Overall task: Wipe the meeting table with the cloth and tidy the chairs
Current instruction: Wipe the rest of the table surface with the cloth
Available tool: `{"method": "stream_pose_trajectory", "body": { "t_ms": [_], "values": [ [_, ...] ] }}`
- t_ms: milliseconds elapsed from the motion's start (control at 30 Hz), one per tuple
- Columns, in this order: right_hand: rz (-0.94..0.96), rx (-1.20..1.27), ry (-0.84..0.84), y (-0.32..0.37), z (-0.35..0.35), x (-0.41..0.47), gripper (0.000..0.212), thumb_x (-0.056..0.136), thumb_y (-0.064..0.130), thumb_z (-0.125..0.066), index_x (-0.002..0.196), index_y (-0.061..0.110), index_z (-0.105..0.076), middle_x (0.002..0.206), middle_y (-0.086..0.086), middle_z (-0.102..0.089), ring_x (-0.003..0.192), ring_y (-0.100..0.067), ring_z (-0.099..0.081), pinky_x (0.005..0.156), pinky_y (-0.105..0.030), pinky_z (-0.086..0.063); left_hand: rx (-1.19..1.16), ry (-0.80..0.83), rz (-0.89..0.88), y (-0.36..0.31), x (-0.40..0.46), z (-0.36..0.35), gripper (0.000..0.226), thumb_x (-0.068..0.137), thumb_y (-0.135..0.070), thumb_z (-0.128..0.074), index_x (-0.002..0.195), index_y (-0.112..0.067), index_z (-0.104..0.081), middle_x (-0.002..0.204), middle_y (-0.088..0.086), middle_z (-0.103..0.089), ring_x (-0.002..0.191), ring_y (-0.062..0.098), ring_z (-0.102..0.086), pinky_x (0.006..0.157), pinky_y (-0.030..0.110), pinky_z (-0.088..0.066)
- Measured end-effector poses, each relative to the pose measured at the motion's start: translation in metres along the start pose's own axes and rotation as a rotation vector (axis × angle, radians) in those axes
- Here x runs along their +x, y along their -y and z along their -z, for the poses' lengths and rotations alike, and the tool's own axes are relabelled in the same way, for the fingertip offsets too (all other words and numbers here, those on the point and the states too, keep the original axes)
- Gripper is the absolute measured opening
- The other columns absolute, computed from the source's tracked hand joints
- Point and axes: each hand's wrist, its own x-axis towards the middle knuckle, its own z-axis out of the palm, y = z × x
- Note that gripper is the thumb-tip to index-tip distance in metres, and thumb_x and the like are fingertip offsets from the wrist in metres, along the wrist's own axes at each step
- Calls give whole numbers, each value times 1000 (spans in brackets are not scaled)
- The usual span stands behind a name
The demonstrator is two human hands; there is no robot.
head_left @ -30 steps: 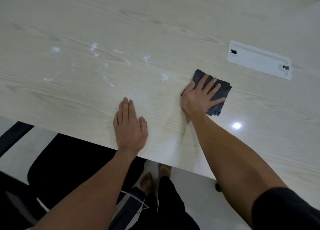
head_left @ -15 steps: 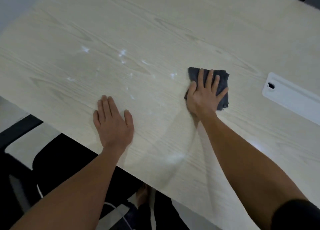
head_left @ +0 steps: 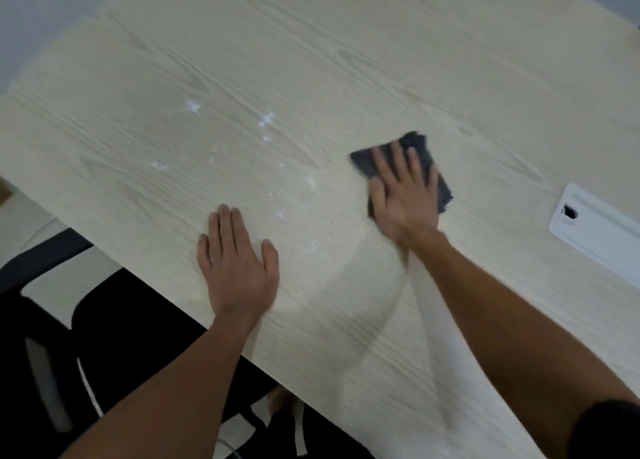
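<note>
Right hand [head_left: 405,195] motion-blurred, hiding much of the cloth [head_left: 420,148].

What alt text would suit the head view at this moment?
The right hand presses a dark cloth flat on a pale wooden table, beside white smears. The left hand rests flat near the table's edge; a white cable cover sits at right and a black chair below.

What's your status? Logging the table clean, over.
Right hand flat on dark cloth, pressing it to table. Left hand flat on table, bracing. White smears unwiped between the hands. Nothing blocking.
</note>
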Motion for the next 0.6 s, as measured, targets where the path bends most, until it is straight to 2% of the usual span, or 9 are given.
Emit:
{"method": "stream_pose_trajectory", "body": {
  "t_ms": [67,133,200,267,333,400,433,500,600],
  "values": [
    [-175,52,-31,13,14,51,62,109,52,-10,168,36,-1,178,2,1,163,-24,7,127,-61,10,-2,-3,5,-1,0,1,75,100,-43,-39,163,-6,-23,173,11,-20,161,26,-13,130,49,-9],
    [-191,90,-44,52,13,92,62,109,51,-8,168,35,2,178,1,4,163,-26,9,125,-64,12,3,8,13,-2,2,0,76,99,-43,-39,163,-7,-23,173,10,-20,161,25,-12,130,48,-9],
    [-36,70,-32,99,0,101,62,110,50,-9,169,32,-3,178,0,1,164,-26,6,126,-62,13,9,18,19,-2,3,-1,77,99,-44,-39,164,-8,-21,173,9,-19,162,24,-12,130,48,-9],
    [214,9,-30,131,-15,75,62,110,48,-13,169,30,-16,177,-1,-11,164,-27,-5,128,-59,8,23,15,12,0,3,-1,76,99,-44,-40,164,-7,-21,173,9,-20,161,25,-13,130,49,-10],
    [458,-26,-23,125,-25,33,58,110,46,-24,166,31,-30,174,-2,-25,162,-27,-17,130,-58,-2,34,3,3,2,1,-1,76,99,-43,-41,163,-7,-22,173,10,-21,161,26,-16,129,50,-12],
    [565,-38,-10,86,-26,0,55,110,45,-32,164,33,-33,173,0,-28,162,-24,-19,131,-55,-6,33,-2,7,2,0,-2,76,99,-43,-42,163,-6,-24,172,11,-22,161,27,-17,129,51,-13],
    [546,-44,2,63,-20,-5,56,110,45,-32,165,34,-30,174,1,-25,162,-22,-16,131,-54,-5,25,-2,9,1,0,-2,76,99,-43,-42,163,-6,-24,172,11,-22,161,27,-17,129,51,-13],
    [372,-60,13,26,-3,15,57,111,48,-25,167,36,-21,176,1,-17,164,-21,-8,131,-52,1,15,3,11,-1,0,-1,76,99,-43,-41,163,-6,-24,173,10,-21,161,26,-15,129,51,-12],
    [42,-13,-3,35,19,87,61,110,52,-12,169,35,-7,178,1,-2,164,-23,4,129,-55,9,20,41,13,-2,1,0,77,99,-45,-39,164,-6,-22,174,9,-18,162,24,-11,129,51,-11]
  ]
}}
